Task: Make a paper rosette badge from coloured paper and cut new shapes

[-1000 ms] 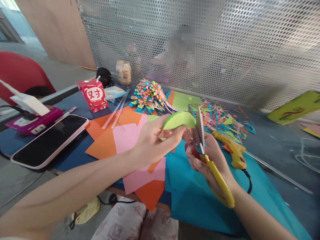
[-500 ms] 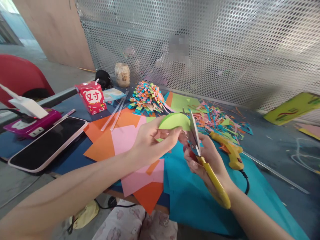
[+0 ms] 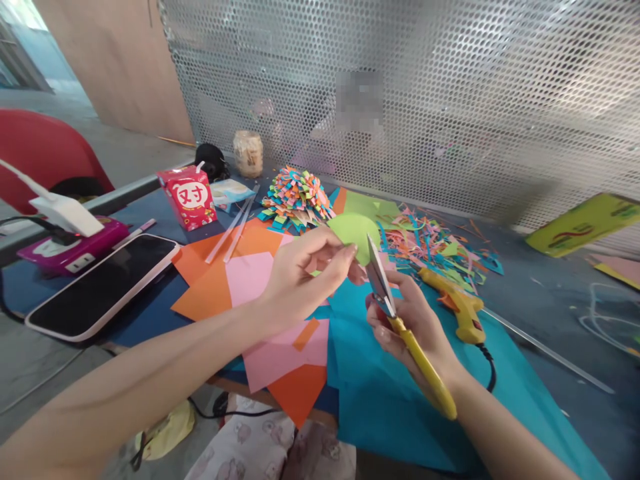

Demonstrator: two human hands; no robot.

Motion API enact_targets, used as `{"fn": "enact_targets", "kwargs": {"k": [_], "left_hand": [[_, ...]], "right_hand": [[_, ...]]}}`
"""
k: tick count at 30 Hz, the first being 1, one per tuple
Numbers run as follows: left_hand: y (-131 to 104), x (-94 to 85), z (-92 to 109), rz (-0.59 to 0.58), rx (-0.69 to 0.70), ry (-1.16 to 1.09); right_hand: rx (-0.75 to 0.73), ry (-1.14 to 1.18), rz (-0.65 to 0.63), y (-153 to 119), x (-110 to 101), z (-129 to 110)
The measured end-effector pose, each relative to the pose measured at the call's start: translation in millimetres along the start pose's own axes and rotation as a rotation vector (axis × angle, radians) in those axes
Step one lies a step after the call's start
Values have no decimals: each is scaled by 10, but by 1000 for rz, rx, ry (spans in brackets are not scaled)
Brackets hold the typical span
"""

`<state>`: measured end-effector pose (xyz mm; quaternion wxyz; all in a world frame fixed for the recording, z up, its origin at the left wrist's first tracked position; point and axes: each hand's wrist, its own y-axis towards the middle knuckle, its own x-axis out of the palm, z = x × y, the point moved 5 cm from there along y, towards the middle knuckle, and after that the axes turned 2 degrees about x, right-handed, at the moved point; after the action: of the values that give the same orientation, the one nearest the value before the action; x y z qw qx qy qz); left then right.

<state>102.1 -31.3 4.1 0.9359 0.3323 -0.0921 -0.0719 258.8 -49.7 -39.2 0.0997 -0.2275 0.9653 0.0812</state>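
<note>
My left hand (image 3: 315,267) pinches a rounded piece of light green paper (image 3: 353,230) by its lower edge, above the table. In my right hand (image 3: 407,320) is a pair of scissors (image 3: 400,323) with yellow handles, its blades pointing up and to the left. The blade tips lie at the right edge of the green paper; whether they are cutting into it I cannot tell. Under my hands are pink paper (image 3: 285,353), orange paper (image 3: 205,287) and large blue paper sheets (image 3: 400,413). Behind the green paper stands a fringed ball of multicoloured paper strips (image 3: 295,197).
A yellow glue gun (image 3: 463,307) lies right of my right hand, near a heap of paper scraps (image 3: 430,240). At left are a phone (image 3: 105,283), a purple power strip (image 3: 75,247) and a red drink carton (image 3: 187,198). A perforated metal panel (image 3: 425,100) rises behind.
The green paper has turned to show more of its flat face, and the scissor blades have come closer together. Both hands stay in nearly the same place.
</note>
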Motion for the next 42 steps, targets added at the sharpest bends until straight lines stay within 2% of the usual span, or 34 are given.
{"fn": "enact_targets", "kwargs": {"k": [12, 24, 30, 35, 42], "left_hand": [[3, -3, -19, -15, -26, -12], [-5, 57, -40, -153, -118, -53], [-1, 88, -42, -136, -176, -111], [-7, 64, -45, -135, -196, -41], [11, 30, -46, -117, -187, -22]], "right_hand": [[3, -82, 31, -2, -5, -6], [-7, -29, 26, -1, 16, -21], [-19, 12, 28, 0, 19, -20], [9, 70, 27, 16, 30, -30], [74, 138, 122, -17, 75, -111]]}}
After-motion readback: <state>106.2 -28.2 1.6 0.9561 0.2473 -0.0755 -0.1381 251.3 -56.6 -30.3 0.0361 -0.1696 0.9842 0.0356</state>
